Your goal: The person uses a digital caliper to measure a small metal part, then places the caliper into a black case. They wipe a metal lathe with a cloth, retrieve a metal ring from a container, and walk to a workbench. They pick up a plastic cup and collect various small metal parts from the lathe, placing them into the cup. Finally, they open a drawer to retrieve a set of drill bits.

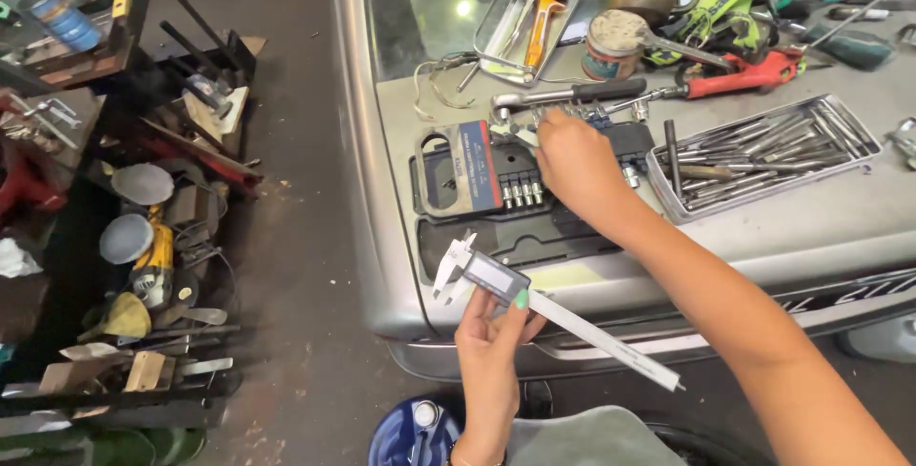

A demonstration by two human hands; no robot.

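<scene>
We worked in a cluttered workshop, standing at the grey hood of a car [840, 227] that served as our bench, with a stained concrete floor [296, 237] on the left and a black rack of scrap and tools [124, 266] beyond it.

Step in hand, as we judged it: picking a socket to gauge. Our left hand [491, 347] was closed around the body of a digital caliper [534, 304], thumb on the slider, holding it clear of the hood's front edge with its jaws slightly apart and nothing between them. Our right hand [572, 161] reached into the black socket case [506, 208] lying open on the hood. Its fingers were curled down over the far row; we could not tell whether they already pinched a socket.

The next move, in our estimate, called for a firm pinch on one socket and a steady caliper.

Containers:
- The socket case held a row of small chrome sockets [520, 189] beside a blue-and-red card.
- The metal tray [763, 156], just right of the case, held a loose pile of long steel bits and rods.
- A round tin [611, 44] stood farther back, near a ratchet [572, 96] and red pliers [754, 73].
</scene>
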